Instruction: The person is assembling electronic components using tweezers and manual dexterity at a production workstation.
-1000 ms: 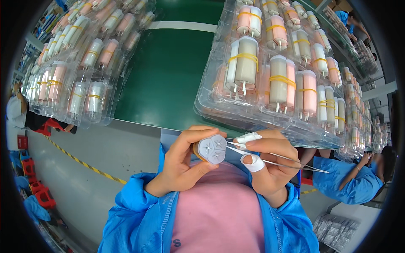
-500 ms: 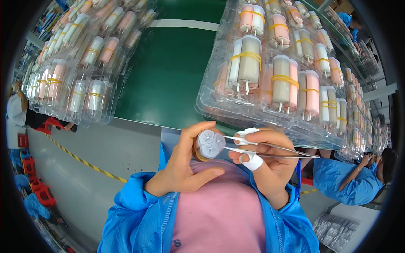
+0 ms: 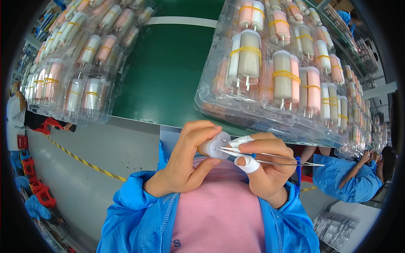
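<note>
Overhead, a dark green flat work surface [image 3: 168,71] with a white stripe fills the upper middle, bordered by a grey floor [image 3: 97,156] marked with a yellow-and-black line. A seated co-worker in a blue coat [image 3: 350,179] is at far right. Two clear moulded plastic trays rest on the green surface: the left tray [image 3: 76,63] and the right tray [image 3: 295,76], both packed with white and pink cylindrical cartridges [image 3: 249,59] bound in pairs by yellow rubber bands. Below the right tray, near the chest, the left hand [image 3: 185,164] grips a small round white cap-shaped part [image 3: 215,145] between thumb and fingers. The right hand [image 3: 263,168], with white finger cots, pinches thin metal tweezers [image 3: 270,156], their tips touching the part.
</note>
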Tool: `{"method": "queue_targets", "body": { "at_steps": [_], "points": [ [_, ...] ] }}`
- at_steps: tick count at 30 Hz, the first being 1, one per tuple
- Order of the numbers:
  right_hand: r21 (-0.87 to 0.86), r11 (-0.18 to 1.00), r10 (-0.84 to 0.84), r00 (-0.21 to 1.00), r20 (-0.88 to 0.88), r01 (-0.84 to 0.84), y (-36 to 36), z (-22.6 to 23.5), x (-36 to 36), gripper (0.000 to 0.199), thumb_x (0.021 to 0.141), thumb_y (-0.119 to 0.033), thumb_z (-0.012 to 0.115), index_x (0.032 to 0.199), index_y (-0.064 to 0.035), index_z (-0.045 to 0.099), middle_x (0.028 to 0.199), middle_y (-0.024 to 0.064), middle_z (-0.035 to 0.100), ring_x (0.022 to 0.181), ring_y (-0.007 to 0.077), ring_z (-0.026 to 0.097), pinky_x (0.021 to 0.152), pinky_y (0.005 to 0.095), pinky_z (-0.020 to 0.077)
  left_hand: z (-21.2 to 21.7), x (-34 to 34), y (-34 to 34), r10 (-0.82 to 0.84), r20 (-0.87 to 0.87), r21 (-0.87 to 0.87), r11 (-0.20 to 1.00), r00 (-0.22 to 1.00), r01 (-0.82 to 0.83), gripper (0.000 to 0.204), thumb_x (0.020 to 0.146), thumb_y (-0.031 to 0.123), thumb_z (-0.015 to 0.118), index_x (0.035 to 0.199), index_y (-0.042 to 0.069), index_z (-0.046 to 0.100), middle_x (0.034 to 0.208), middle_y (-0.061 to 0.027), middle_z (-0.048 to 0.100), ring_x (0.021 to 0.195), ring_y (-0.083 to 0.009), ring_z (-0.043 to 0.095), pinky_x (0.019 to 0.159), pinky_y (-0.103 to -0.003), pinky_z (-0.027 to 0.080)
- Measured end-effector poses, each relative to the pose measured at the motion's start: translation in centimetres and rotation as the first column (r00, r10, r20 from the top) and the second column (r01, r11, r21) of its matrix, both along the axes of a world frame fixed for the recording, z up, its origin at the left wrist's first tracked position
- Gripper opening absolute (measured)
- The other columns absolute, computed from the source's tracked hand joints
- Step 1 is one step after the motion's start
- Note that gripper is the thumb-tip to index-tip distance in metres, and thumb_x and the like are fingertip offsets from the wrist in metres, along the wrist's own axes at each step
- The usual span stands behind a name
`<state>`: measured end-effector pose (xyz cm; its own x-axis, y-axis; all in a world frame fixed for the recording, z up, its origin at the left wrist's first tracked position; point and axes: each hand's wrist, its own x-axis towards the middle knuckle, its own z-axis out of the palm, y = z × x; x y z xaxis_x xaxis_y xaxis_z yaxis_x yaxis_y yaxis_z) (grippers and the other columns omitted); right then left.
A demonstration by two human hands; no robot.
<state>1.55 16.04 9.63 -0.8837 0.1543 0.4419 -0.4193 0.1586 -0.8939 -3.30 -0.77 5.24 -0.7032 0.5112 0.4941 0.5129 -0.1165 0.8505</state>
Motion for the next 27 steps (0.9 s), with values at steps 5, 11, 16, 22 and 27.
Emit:
{"method": "queue_targets", "body": {
  "at_steps": [5,11,16,22,27],
  "points": [
    [-0.009,1.0,-0.017,0.999,0.027,0.017,-0.21,0.01,-0.03,0.02,0.069,0.0,0.074,0.088,0.0013,0.066,0.08,0.0157,0.067,0.07,0.0203,0.067,0.061,0.0257,0.0516,0.19,-0.2,-0.03,0.011,-0.048,-0.029,1.0,0.999,-0.012,0.055,0.074,-0.002,0.066,0.125,-0.002,0.044,0.118,-0.0203,0.046,0.102,-0.0325,0.049,0.086,-0.036,0.041],
    [0.002,0.999,-0.037,0.999,0.014,0.037,-0.3,-0.07,-0.16,0.02,0.069,0.001,0.074,0.087,0.0016,0.065,0.08,0.0153,0.067,0.07,0.0196,0.066,0.061,0.0252,0.0514,0.27,-0.23,0.1,0.045,-0.097,-0.039,0.998,0.994,-0.049,0.057,0.072,-0.003,0.068,0.124,-0.002,0.045,0.117,-0.0196,0.047,0.098,-0.0318,0.05,0.084,-0.037,0.042],
    [0.027,0.999,-0.034,0.999,0.006,0.034,-0.22,-0.13,-0.26,0.018,0.07,0.002,0.073,0.086,0.0011,0.065,0.079,0.0143,0.067,0.07,0.0186,0.066,0.06,0.0246,0.0509,0.16,-0.13,0.28,0.072,-0.106,-0.043,0.996,0.992,-0.077,0.057,0.071,-0.003,0.068,0.123,-0.001,0.045,0.116,-0.0195,0.049,0.097,-0.0328,0.05,0.084,-0.037,0.041],
    [0.01,0.999,-0.033,0.999,0.002,0.033,-0.17,-0.38,-0.31,0.016,0.071,0.002,0.072,0.085,0.0011,0.066,0.078,0.0139,0.066,0.068,0.0185,0.066,0.06,0.0243,0.0504,-0.21,-0.13,0.29,0.076,-0.119,-0.038,0.996,0.99,-0.081,0.055,0.072,-0.003,0.068,0.122,-0.001,0.046,0.117,-0.0196,0.049,0.098,-0.0333,0.05,0.084,-0.038,0.041],
    [0.042,0.998,-0.036,0.999,0.014,0.035,-0.03,-0.29,-0.34,0.015,0.071,0.002,0.071,0.085,0.0011,0.066,0.078,0.0141,0.067,0.068,0.0186,0.066,0.06,0.0247,0.0507,-0.31,0.02,0.4,0.084,-0.096,-0.038,0.995,0.992,-0.088,0.054,0.071,-0.003,0.068,0.121,-0.001,0.046,0.117,-0.0197,0.049,0.099,-0.0335,0.05,0.084,-0.039,0.041]
  ]
}}
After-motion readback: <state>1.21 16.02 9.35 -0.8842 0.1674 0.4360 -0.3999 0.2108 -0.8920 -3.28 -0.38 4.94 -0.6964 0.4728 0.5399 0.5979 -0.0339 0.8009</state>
